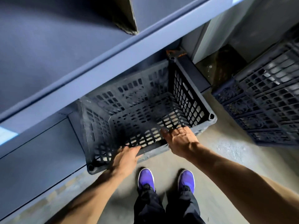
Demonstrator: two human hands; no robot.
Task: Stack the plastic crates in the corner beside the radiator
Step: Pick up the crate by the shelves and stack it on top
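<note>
A dark grey plastic crate with lattice walls stands open side up on the floor, half under a grey counter. My left hand grips its near rim towards the left corner. My right hand holds the same rim further right, fingers hooked over the edge into the crate. The crate is empty inside. At the right, a stack of similar dark crates sits on the floor, cut off by the frame edge.
A grey counter edge overhangs the crate's far side, with cabinet fronts below at left. A grey panel stands behind the gap between the crates. My feet in purple shoes stand on the concrete floor just behind the crate.
</note>
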